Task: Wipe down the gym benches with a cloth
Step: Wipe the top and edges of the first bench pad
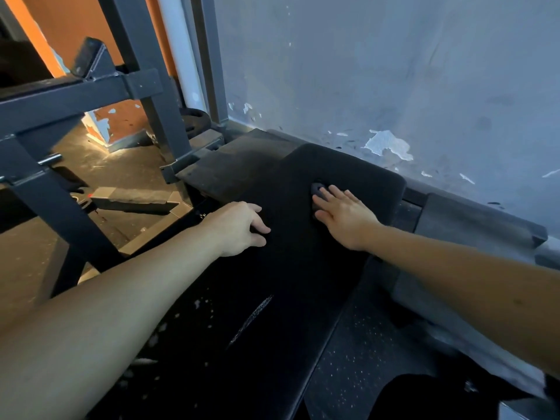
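Head view, looking down along a black bench (pixel 288 268) that runs from 6 o'clock up to just past centre, where its wider rounded end sits near the wall (pixel 394 71). Both forearms come in from the bottom corners and both hands are on the pad, apart from each other. Right hand (pixel 342 215), just right of centre: fingers straight and together, palm down, pressing flat on the cloth (pixel 317 188). The cloth is dark grey and almost wholly covered. I see only a small bunched fold poking out at the fingertips, toward 12 o'clock from the hand. Left hand (pixel 239 227), just left of centre: fingers loosely bent, tips resting on the pad, nothing held that I can see. I cannot tell whether it bears weight. Pad surface at 6 to 7 o'clock shows pale specks and a long scuffed streak (pixel 254 316). The wall fills 12 to 3 o'clock, blue-grey, with a patch of peeled paint (pixel 388 144) low down at about 2 o'clock from the right hand. A dark steel rack (pixel 60 101) takes up 9 to 11 o'clock, its foot on the floor (pixel 121 165). A weight plate (pixel 194 118) lies behind the rack upright at 11 o'clock, close to the wall corner. A grey slab (pixel 230 159) lies between the rack foot and the far end of the bench.
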The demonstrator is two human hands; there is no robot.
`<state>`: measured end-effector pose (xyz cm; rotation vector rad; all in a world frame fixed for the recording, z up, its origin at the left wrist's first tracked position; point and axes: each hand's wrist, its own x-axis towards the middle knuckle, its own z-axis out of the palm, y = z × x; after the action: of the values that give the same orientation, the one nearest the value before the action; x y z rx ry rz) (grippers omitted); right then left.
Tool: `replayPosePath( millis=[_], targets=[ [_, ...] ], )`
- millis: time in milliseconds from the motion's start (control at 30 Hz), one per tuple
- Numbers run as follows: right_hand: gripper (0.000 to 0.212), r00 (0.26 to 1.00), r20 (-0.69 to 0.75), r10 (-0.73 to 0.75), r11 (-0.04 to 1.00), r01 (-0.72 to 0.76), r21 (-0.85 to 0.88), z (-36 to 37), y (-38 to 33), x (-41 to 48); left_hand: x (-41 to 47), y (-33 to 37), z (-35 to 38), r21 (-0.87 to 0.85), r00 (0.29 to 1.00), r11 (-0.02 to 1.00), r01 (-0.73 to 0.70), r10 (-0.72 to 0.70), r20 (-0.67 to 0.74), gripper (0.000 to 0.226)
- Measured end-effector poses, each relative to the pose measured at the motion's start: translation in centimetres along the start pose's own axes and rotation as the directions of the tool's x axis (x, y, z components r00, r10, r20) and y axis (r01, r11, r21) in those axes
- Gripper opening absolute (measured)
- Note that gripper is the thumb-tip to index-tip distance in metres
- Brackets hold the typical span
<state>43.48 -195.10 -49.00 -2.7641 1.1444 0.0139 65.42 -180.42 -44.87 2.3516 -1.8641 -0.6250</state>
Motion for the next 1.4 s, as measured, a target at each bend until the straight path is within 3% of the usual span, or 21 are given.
replayPosePath(
  millis=[133, 200, 400, 467, 633, 767, 1067, 1400],
  targets=[
    [0.050, 0.996, -0.026, 0.091, 0.991, -0.093, -0.099, -0.4, -0.8, 4.0, -0.4, -0.5, 0.4, 0.018, 0.986, 0.991, 0.130, -0.128, -0.107, 0.055],
    [0.052, 0.995, -0.051, 0.085, 0.995, -0.087, -0.051, -0.1, -2.0, 3.0, -0.3, -0.6, 0.7, 0.026, 0.981, 0.987, 0.158, -0.153, -0.122, 0.066],
    [0.053, 0.966, 0.008, -0.260, 0.961, 0.258, 0.098, 0.9, -5.3, -3.5, -0.5, -1.2, -0.9, 0.090, 0.995, 0.991, 0.101, -0.100, -0.024, 0.061],
    [0.052, 0.954, 0.025, -0.299, 0.949, 0.295, 0.111, 0.8, -4.2, -2.9, -0.9, -1.5, -1.0, 0.087, 0.997, 0.993, 0.083, -0.083, 0.003, 0.060],
    [0.052, 0.991, 0.000, -0.132, 0.991, 0.132, 0.013, -0.2, -1.7, 4.9, -1.9, -1.6, -0.4, 0.035, 0.993, 0.993, 0.110, -0.108, -0.041, 0.066],
    [0.053, 0.999, -0.026, -0.038, 0.999, 0.037, -0.035, -0.2, -3.1, 8.3, -2.0, -1.5, 0.3, 0.068, 0.968, 0.972, 0.225, -0.215, -0.130, 0.078],
    [0.051, 0.913, 0.039, -0.405, 0.911, 0.400, 0.098, 0.7, -7.3, 1.5, -1.7, -2.2, 1.0, 0.019, 0.947, 0.962, 0.274, -0.266, -0.178, 0.088],
    [0.050, 0.992, 0.048, -0.113, 0.985, 0.118, -0.122, -1.4, -6.2, 12.6, -2.1, -2.6, 1.6, -0.032, 0.944, 0.967, 0.251, -0.252, -0.212, 0.084]
  ],
)
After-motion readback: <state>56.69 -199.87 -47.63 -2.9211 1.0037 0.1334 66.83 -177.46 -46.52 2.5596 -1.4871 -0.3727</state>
